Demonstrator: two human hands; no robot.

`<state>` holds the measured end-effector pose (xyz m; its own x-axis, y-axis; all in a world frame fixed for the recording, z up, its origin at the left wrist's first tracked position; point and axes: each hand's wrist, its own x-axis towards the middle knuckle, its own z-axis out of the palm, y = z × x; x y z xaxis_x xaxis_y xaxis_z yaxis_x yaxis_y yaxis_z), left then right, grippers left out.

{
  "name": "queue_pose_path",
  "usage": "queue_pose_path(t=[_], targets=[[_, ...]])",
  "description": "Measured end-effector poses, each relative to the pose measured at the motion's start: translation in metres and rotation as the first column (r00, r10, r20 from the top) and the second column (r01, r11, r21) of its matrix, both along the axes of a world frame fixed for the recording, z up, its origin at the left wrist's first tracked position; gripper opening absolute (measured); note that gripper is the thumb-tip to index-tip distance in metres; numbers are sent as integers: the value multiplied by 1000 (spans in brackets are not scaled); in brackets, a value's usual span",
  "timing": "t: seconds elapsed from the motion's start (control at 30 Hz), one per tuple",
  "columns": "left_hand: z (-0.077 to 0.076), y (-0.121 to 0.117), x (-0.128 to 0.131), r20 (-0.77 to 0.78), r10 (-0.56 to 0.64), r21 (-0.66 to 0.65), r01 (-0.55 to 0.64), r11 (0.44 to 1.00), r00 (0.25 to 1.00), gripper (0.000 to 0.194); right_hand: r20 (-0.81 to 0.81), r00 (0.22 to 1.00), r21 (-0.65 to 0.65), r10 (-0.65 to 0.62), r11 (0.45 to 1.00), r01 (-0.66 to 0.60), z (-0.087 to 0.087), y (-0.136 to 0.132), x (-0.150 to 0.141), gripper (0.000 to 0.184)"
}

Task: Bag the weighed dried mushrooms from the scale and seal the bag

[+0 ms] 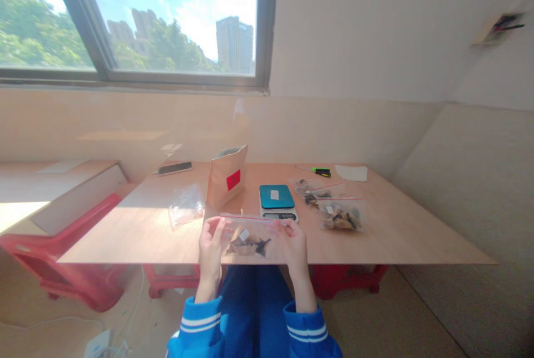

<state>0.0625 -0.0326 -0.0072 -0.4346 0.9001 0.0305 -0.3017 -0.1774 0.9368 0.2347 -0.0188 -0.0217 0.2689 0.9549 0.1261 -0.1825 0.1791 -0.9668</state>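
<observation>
A clear zip bag (249, 240) with a red seal strip is held up at the near edge of the surface (396, 230), between the left hand (211, 246) and the right hand (294, 246). Each hand is pinched on an upper corner of the bag, thumbs toward the seal line; dark and tan dried pieces and a small white tag lie in its lower part. The step in hand is judged to be the closing of this filled bag along its strip; whether the strip is already pressed shut cannot be told. The next move would call for an even press run from one corner to the other, with the bag kept upright so that the contents stay clear of the seal.

Just behind the bag, a small teal kitchen scale (277, 201) stands with nothing on its plate. To its right, filled zip bags (340, 214) of like pieces lie side by side. To the left, empty clear bags (186, 205) are piled, and a brown paper pouch (226, 176) with a red label stands open. Farther back, a phone (175, 168), a green-handled tool (320, 171) and a white sheet (351, 172) lie near the wall.
</observation>
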Motion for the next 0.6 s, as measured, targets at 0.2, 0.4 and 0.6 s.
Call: queue_pose_path(t=[0.2, 0.4, 0.6], targets=[[2, -5, -4, -4, 61, -35, -61, 997, 998, 36, 33, 992, -40, 124, 992, -123, -6, 0, 8, 42], [5, -9, -11, 23, 16, -38, -15, 999, 1000, 38, 100, 947, -26, 307, 952, -306, -7, -8, 20, 39], [12, -7, -10, -11, -24, -39, 23, 999, 1000, 39, 192, 935, -19, 299, 953, -301, 1, -9, 28, 44]])
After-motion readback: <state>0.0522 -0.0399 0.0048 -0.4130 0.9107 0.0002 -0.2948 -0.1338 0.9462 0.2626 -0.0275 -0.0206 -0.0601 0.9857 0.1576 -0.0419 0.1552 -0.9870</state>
